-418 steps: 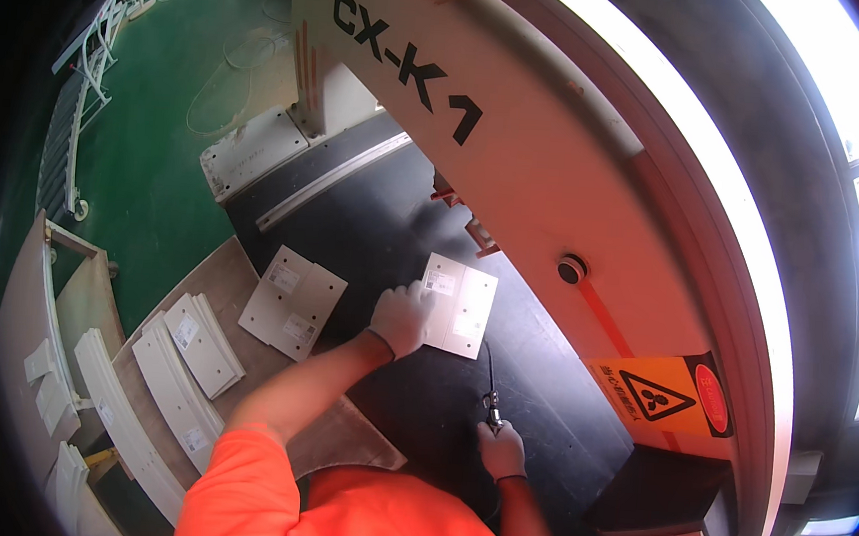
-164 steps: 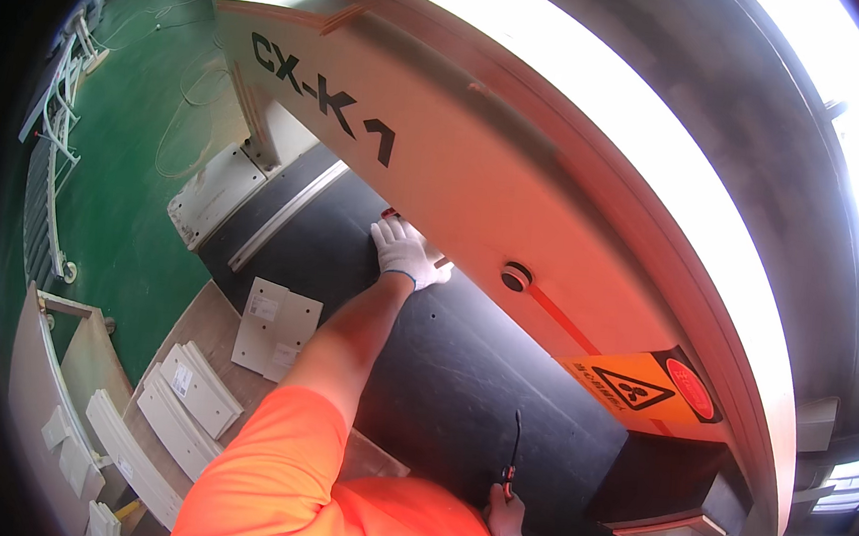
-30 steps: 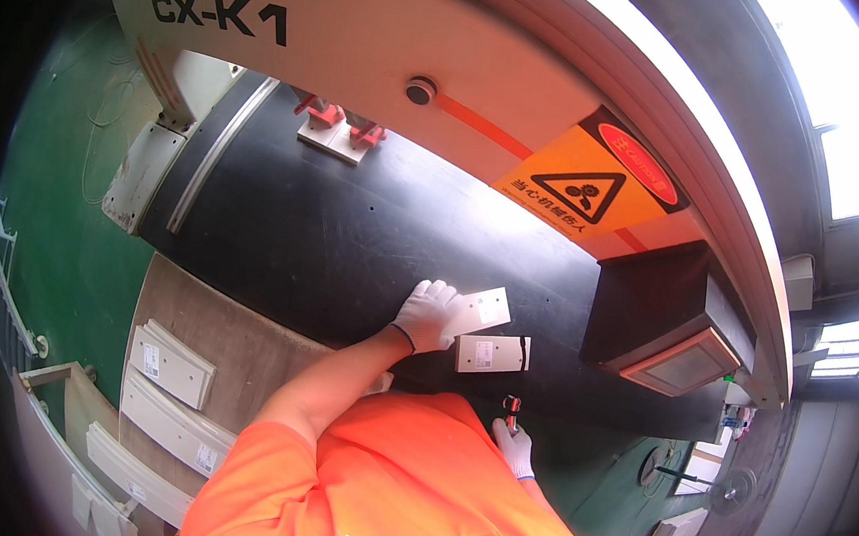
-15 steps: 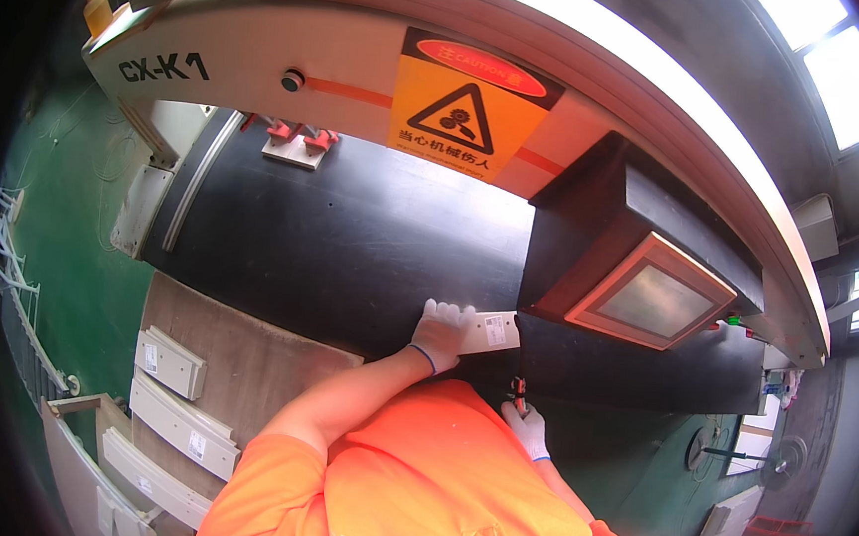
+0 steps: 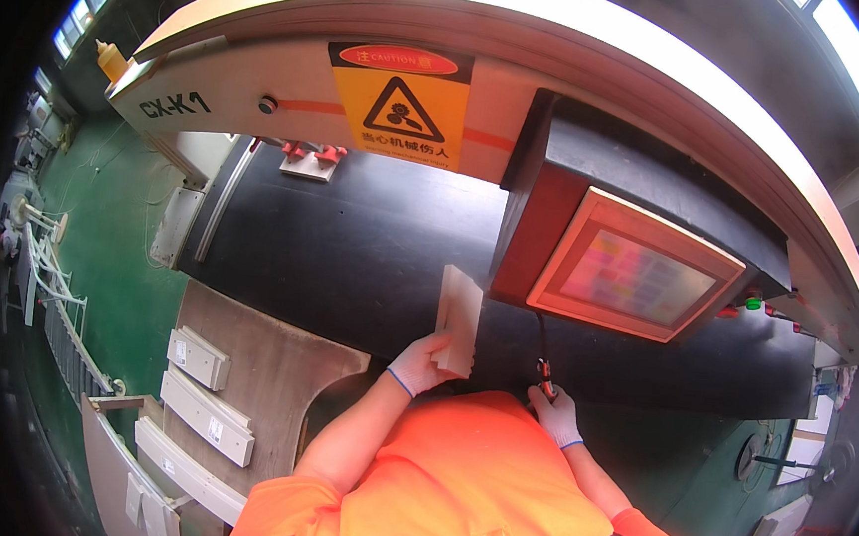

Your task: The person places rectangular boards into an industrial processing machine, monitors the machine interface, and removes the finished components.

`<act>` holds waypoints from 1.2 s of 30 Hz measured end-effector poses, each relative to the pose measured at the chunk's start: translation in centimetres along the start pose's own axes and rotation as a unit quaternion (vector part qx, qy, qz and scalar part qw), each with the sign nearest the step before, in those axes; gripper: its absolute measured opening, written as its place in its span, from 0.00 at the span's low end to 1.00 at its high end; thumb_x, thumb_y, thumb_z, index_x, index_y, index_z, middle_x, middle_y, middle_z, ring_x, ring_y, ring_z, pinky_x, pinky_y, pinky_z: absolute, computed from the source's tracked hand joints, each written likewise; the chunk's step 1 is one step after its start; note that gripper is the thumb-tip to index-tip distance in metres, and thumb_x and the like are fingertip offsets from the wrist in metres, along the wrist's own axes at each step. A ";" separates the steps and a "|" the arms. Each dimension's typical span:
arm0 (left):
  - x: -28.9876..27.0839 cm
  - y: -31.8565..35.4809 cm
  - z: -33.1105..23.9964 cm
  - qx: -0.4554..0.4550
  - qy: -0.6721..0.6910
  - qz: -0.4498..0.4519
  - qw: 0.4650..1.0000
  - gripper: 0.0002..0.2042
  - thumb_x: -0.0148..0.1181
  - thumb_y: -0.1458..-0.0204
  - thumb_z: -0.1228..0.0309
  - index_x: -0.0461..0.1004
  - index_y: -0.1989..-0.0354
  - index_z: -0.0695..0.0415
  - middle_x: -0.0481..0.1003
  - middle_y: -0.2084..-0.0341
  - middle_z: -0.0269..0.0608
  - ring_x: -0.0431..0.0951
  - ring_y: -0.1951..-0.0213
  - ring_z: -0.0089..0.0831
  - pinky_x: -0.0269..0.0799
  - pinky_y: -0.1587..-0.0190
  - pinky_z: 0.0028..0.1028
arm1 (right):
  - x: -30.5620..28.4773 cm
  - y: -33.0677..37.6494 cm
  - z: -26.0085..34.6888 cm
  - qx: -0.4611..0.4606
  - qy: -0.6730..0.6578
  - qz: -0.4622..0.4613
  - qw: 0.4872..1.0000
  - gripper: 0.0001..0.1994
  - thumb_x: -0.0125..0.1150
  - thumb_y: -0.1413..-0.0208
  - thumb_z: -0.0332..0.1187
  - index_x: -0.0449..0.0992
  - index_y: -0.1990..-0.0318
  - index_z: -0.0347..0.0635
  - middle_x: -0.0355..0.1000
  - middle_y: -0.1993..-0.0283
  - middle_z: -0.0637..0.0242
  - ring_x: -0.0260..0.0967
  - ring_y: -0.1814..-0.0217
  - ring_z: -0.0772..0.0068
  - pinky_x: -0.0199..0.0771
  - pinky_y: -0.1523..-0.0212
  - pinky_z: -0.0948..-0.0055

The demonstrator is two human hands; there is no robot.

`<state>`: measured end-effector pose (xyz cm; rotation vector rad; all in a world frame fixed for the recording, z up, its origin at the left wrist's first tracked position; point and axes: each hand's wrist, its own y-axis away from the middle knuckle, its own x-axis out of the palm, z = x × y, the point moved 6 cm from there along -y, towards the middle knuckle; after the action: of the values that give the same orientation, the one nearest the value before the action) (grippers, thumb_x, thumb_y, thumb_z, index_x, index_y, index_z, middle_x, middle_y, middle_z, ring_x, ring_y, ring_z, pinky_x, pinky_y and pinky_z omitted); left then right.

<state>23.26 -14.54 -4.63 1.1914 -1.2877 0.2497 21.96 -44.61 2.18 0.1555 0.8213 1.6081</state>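
Observation:
My left hand (image 5: 419, 365), in a white glove, grips a short pale board (image 5: 459, 310) by its near end. The board is tipped up, its long side running away from me over the black worktop (image 5: 352, 243). A grooved or stepped edge shows on its right side. In my gloved right hand (image 5: 556, 418) is a small red-and-black hand tool (image 5: 545, 376), with a thin dark hose or cord leading up from it toward the screen box. The tool's exact kind is not clear. It is held to the right of the board, apart from it, at the worktop's near edge.
A machine beam (image 5: 232, 95) with a warning label crosses ahead. The box with a touch screen (image 5: 639, 268) juts out at right. Red clamps (image 5: 316, 151) sit at the back. Pale boards (image 5: 208, 414) lie on a wooden side table (image 5: 276, 332) at left.
My left hand has turned the board from lying flat, label up, to a tipped-up position. The right hand still holds the tool, now raised slightly. The whole view has shifted.

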 end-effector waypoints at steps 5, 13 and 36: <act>4.6 2.4 -1.9 0.168 -0.358 -0.063 0.916 0.28 0.70 0.43 0.59 0.73 0.38 0.61 0.80 0.50 0.53 0.82 0.47 0.52 0.79 0.42 0.49 | 0.4 -1.9 0.3 -0.046 0.059 0.031 0.997 0.17 0.69 0.35 0.45 0.78 0.66 0.39 0.74 0.72 0.68 0.72 0.67 0.74 0.72 0.61 0.68; 8.5 2.5 -5.0 0.230 -0.815 -0.385 0.366 0.35 0.81 0.58 0.54 0.68 0.46 0.52 0.78 0.55 0.43 0.81 0.47 0.46 0.77 0.47 0.46 | 1.8 -3.0 2.8 -0.107 0.045 0.074 0.990 0.17 0.68 0.34 0.46 0.79 0.64 0.38 0.77 0.71 0.65 0.76 0.66 0.71 0.75 0.59 0.66; 17.0 34.8 -12.7 0.542 -0.754 -0.192 0.316 0.38 0.74 0.67 0.79 0.73 0.39 0.58 0.79 0.49 0.53 0.82 0.49 0.57 0.81 0.46 0.44 | 5.5 -3.4 8.9 -0.134 0.155 0.164 0.965 0.15 0.66 0.36 0.43 0.78 0.64 0.39 0.78 0.71 0.66 0.76 0.70 0.73 0.75 0.62 0.68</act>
<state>11.46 2.85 30.30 3.3206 -2.3578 -0.8293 28.27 -35.97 4.88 -0.1687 0.8352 2.0744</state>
